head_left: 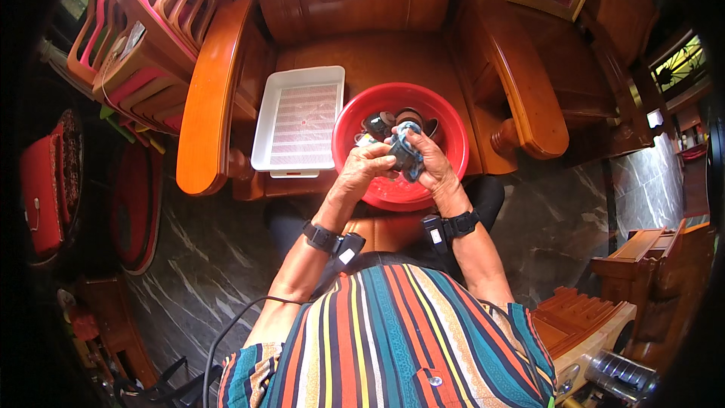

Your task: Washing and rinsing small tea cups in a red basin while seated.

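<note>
Both hands are over the near part of a red plastic basin [374, 101], which rests on the seat of a wooden armchair. My right hand [435, 163] grips a crumpled blue patterned cloth [409, 129]. A dark greyish item [403, 157] shows against the cloth; whether it is separate or part of it I cannot tell. My left hand [365, 165] pinches the edge of this item between thumb and fingers. Inside the basin, beyond my hands, lie a black rounded object [378, 123] and a brown round container [409, 115], partly hidden by the cloth.
Left of the basin, a white plastic tray with a slotted bottom [303, 124] shares the seat. Wooden armrests [212, 102] [529, 96] flank both. Stacked plastic chairs [153, 51] stand at far left. Black straps with small devices circle both wrists; a cable [226, 328] runs by my left arm.
</note>
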Tool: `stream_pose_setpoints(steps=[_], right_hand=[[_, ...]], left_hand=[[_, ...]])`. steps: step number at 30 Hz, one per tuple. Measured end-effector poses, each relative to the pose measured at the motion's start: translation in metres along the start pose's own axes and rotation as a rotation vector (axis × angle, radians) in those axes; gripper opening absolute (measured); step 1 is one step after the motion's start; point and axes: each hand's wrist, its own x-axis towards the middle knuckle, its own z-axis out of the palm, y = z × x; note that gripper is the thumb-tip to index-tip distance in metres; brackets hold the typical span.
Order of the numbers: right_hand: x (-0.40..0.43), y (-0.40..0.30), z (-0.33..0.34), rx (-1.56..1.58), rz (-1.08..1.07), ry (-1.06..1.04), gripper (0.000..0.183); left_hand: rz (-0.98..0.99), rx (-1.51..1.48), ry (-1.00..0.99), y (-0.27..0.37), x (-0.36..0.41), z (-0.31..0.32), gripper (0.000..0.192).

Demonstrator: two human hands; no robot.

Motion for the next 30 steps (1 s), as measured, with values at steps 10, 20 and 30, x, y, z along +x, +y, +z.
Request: stream_pose_setpoints(steps=[10,20,30], right_hand=[[0.01,0.037,-0.007,0.191,-0.16,0.176,0.027],[0.009,0.043,-0.018,0.145,-0.093,0.388,0.024],[0.019,0.049,-0.016,-0.034,-0.197,0.483,0.03]], left_hand=[[-0.026,-0.571,0.022,-0.028,0.008,-0.014,0.026],[-0.15,-0.191,0.09,-0.023,0.003,-0.017,0.02],[-0.212,-0.175,0.242,-0.025,0.026,-0.004,0.041]])
